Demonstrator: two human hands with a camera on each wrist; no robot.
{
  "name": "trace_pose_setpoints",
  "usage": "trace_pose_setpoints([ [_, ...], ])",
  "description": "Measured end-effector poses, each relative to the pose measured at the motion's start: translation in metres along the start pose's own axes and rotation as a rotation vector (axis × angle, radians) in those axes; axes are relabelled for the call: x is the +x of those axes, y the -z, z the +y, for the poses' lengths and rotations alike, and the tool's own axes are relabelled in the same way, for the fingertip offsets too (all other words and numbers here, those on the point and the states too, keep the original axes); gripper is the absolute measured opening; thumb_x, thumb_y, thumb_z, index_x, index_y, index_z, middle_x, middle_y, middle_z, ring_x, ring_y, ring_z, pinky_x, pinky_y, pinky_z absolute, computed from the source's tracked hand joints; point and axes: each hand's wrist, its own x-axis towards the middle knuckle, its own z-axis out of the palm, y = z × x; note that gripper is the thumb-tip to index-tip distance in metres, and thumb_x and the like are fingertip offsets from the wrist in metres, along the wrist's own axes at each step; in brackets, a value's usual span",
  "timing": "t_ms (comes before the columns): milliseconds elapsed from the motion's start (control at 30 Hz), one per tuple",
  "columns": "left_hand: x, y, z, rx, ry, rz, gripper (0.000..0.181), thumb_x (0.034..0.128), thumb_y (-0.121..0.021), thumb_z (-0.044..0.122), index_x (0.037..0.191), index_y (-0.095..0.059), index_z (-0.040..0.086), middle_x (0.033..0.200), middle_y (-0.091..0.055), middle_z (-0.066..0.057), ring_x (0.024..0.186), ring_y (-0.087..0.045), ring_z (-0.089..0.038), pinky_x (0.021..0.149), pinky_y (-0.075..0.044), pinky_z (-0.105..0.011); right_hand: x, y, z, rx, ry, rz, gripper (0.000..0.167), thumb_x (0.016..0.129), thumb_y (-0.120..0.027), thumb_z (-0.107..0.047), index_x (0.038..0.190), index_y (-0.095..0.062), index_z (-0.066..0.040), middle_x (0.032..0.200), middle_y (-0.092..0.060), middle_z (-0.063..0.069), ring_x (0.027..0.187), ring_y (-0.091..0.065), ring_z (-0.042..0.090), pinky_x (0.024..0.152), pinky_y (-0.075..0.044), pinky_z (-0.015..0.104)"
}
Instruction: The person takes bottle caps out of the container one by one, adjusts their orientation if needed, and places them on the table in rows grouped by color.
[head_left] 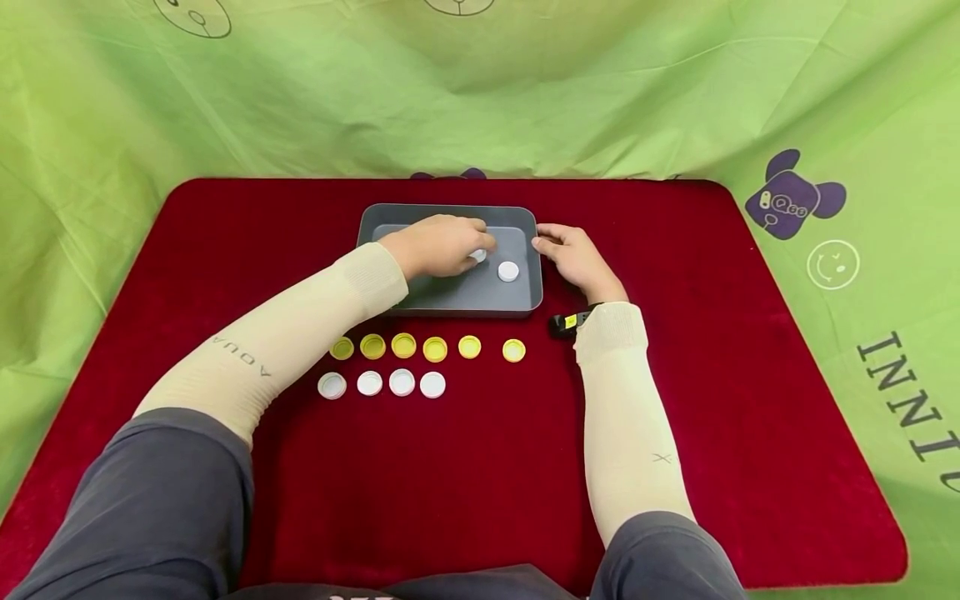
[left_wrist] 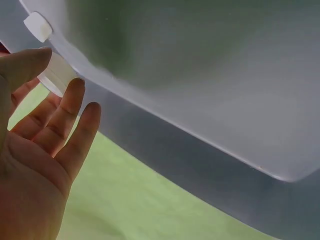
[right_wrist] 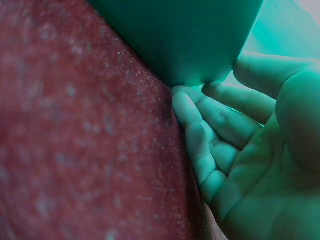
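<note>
My left hand (head_left: pixel 441 245) reaches into a grey rectangular tray (head_left: pixel 465 298) and pinches a white bottle cap (left_wrist: pixel 58 76) between thumb and fingers. The held cap is partly covered by the fingers in the head view. A second white cap (head_left: pixel 507 272) lies in the tray, to the right of that hand. At the tray's right side, my right hand (head_left: pixel 577 257) touches the outer wall near the far corner. In the right wrist view its fingers (right_wrist: pixel 227 122) are loosely bent against the tray wall, low by the red cloth.
In front of the tray, several yellow caps (head_left: pixel 403 346) form a row, with a wider gap before the rightmost. Nearer me, several white caps (head_left: pixel 402 382) make a second row. A red cloth (head_left: pixel 450 483) covers the table. Green printed fabric (head_left: pixel 525 100) hangs behind it.
</note>
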Motion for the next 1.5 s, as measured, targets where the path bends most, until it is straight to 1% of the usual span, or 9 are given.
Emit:
trace_pose_setpoints([
  [167, -0.006, 0.007, 0.003, 0.001, 0.007, 0.005, 0.034, 0.0949, -0.062, 0.013, 0.128, -0.063, 0.011, 0.115, -0.057, -0.009, 0.097, -0.058, -0.022, 0.090, -0.047, -0.040, 0.000, -0.001, -0.001, -0.002, 0.007, -0.001, 0.042, 0.099, -0.056, -0.017, 0.138, -0.053, 0.000, 0.126, -0.061, 0.016, 0.115, -0.056, 0.023, 0.101, -0.040, 0.037],
  [267, -0.009, 0.008, 0.004, 0.005, 0.006, 0.011, 0.032, 0.0951, -0.061, 0.013, 0.127, -0.063, 0.010, 0.115, -0.057, -0.009, 0.098, -0.058, -0.022, 0.090, -0.047, -0.040, 0.001, -0.002, -0.002, -0.008, 0.011, -0.001, 0.042, 0.099, -0.056, -0.018, 0.138, -0.053, 0.000, 0.127, -0.061, 0.016, 0.116, -0.056, 0.023, 0.101, -0.040, 0.037],
  [500, -0.017, 0.008, 0.004, -0.005, -0.009, 0.024, 0.031, 0.0945, -0.062, 0.011, 0.126, -0.064, 0.010, 0.116, -0.057, -0.009, 0.098, -0.059, -0.023, 0.090, -0.048, -0.040, 0.003, -0.004, -0.002, -0.017, 0.009, -0.013, 0.043, 0.100, -0.055, -0.018, 0.138, -0.052, 0.000, 0.128, -0.060, 0.015, 0.116, -0.055, 0.023, 0.101, -0.040, 0.037],
  [767, -0.025, 0.011, 0.011, -0.014, -0.010, 0.040, 0.032, 0.0946, -0.062, 0.012, 0.127, -0.064, 0.010, 0.124, -0.057, -0.008, 0.106, -0.059, -0.022, 0.092, -0.047, -0.039, 0.004, -0.005, -0.001, -0.010, 0.017, -0.013, 0.042, 0.099, -0.056, -0.018, 0.137, -0.054, 0.000, 0.127, -0.060, 0.015, 0.116, -0.056, 0.023, 0.101, -0.040, 0.038],
  [900, -0.029, 0.012, 0.014, -0.020, -0.005, 0.060, 0.032, 0.0949, -0.062, 0.014, 0.127, -0.064, 0.010, 0.127, -0.057, -0.008, 0.109, -0.059, -0.023, 0.092, -0.048, -0.040, 0.007, -0.005, 0.000, -0.008, 0.021, -0.017, 0.042, 0.099, -0.056, -0.018, 0.137, -0.053, 0.000, 0.127, -0.061, 0.016, 0.117, -0.056, 0.024, 0.102, -0.039, 0.037],
  [1033, -0.034, 0.012, 0.016, -0.022, 0.001, 0.077, 0.032, 0.0950, -0.061, 0.014, 0.126, -0.065, 0.010, 0.126, -0.058, -0.008, 0.110, -0.059, -0.022, 0.092, -0.047, -0.039, 0.008, -0.005, 0.002, -0.002, 0.025, -0.018, 0.042, 0.099, -0.056, -0.017, 0.137, -0.054, 0.000, 0.126, -0.061, 0.017, 0.115, -0.056, 0.024, 0.102, -0.040, 0.038],
  [1267, -0.039, 0.013, 0.019, -0.027, -0.007, 0.099, 0.031, 0.0941, -0.062, 0.014, 0.125, -0.066, 0.010, 0.126, -0.059, -0.007, 0.112, -0.058, -0.021, 0.093, -0.047, -0.039, 0.005, -0.003, 0.002, -0.004, 0.031, -0.019, 0.041, 0.099, -0.056, -0.017, 0.136, -0.054, 0.000, 0.127, -0.060, 0.016, 0.116, -0.055, 0.024, 0.102, -0.039, 0.038],
  [1367, -0.041, 0.013, 0.021, -0.034, -0.006, 0.108, 0.031, 0.0937, -0.063, 0.014, 0.125, -0.066, 0.010, 0.124, -0.060, -0.006, 0.111, -0.059, -0.020, 0.091, -0.048, -0.038, 0.006, -0.002, 0.002, -0.001, 0.029, -0.020, 0.041, 0.099, -0.056, -0.018, 0.136, -0.054, -0.001, 0.127, -0.060, 0.015, 0.116, -0.055, 0.023, 0.102, -0.039, 0.038],
  [1500, -0.042, 0.014, 0.025, -0.038, -0.026, 0.123, 0.031, 0.0933, -0.064, 0.015, 0.124, -0.067, 0.011, 0.120, -0.061, -0.005, 0.104, -0.061, -0.019, 0.087, -0.050, -0.036, 0.004, 0.002, 0.002, 0.010, 0.014, -0.015, 0.043, 0.099, -0.056, -0.018, 0.138, -0.053, -0.001, 0.126, -0.061, 0.016, 0.115, -0.056, 0.023, 0.102, -0.040, 0.038],
])
